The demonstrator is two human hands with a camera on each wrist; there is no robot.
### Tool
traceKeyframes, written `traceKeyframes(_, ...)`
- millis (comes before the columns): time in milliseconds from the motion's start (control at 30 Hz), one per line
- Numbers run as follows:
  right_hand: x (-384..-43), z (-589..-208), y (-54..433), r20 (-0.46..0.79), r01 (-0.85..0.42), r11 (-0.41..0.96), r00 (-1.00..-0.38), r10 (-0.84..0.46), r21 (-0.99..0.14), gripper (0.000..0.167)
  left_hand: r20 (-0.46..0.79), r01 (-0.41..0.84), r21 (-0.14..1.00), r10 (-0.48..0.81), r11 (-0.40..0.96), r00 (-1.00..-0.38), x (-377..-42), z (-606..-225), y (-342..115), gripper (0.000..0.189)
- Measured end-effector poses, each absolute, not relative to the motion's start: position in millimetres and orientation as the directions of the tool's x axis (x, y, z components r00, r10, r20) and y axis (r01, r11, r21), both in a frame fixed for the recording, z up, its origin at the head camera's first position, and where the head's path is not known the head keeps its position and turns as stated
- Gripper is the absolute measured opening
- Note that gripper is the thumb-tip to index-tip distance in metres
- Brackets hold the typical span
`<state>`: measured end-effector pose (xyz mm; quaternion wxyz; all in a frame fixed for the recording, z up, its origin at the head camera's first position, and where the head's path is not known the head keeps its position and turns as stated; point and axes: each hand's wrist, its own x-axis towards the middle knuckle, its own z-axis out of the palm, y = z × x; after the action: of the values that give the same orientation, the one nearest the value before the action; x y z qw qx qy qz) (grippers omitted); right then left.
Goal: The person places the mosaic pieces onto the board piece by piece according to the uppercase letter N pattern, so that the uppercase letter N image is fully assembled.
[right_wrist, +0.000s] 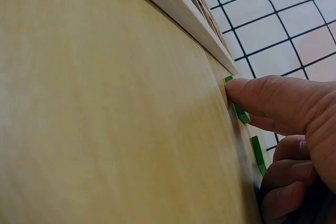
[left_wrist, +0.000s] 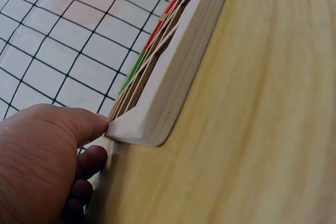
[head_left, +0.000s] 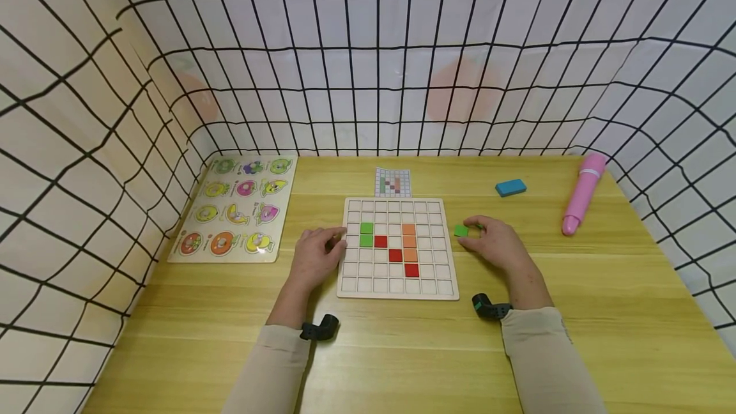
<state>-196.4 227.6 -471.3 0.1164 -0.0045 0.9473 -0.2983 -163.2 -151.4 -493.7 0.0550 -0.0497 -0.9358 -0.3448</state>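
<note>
A pale wooden grid board (head_left: 428,286) lies mid-table, with green tiles (head_left: 367,228), red tiles (head_left: 395,255) and orange tiles (head_left: 409,242) in some of its cells. My left hand (head_left: 316,257) touches the board's left edge with thumb and index finger; the lower fingers bend below, in the left wrist view. Just right of the board, my right hand (head_left: 499,243) pinches a small green tile (head_left: 460,230) between thumb and index finger. Another green block (right_wrist: 258,156) sits close under its curled fingers, partly hidden from above.
Behind the board lies a small printed pattern card (head_left: 393,183). A blue block (head_left: 510,188) and a pink cylinder-shaped tool (head_left: 584,193) are at the back right. A fruit picture board (head_left: 232,213) lies at left. Black-wire mesh (head_left: 379,56) surrounds the table.
</note>
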Motion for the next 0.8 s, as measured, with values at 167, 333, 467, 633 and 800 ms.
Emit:
traceKeyframes(167, -196.7, -470.6, 227.4, -0.215, 0.055, 0.823, -0.973, -0.083, -0.566, 0.053, 0.131, 0.123, 0.64, 0.05, 0.759, -0.99, -163.4, -493.8, -151.1, 0.032)
traceKeyframes(333, -196.6, -471.0, 227.6, -0.206, 0.047, 0.827, -0.975, -0.085, -0.561, 0.048, 0.138, 0.129, 0.638, 0.052, 0.759, -0.989, -163.0, -493.7, -150.7, 0.032)
traceKeyframes(467, -196.6, -471.5, 228.3, -0.194, 0.036, 0.829, -0.977, -0.088, -0.558, 0.044, 0.143, 0.133, 0.64, 0.053, 0.757, -0.988, -163.0, -494.0, -150.9, 0.032)
traceKeyframes(633, -196.4, -470.9, 227.3, -0.199, 0.041, 0.825, -0.976, -0.088, -0.564, 0.043, 0.148, 0.137, 0.641, 0.054, 0.756, -0.988, -163.0, -494.2, -151.2, 0.033)
traceKeyframes(800, -195.8, -470.2, 226.3, -0.196, 0.046, 0.821, -0.977, -0.081, -0.569, 0.042, 0.142, 0.133, 0.643, 0.054, 0.754, -0.988, -163.0, -494.2, -151.5, 0.033)
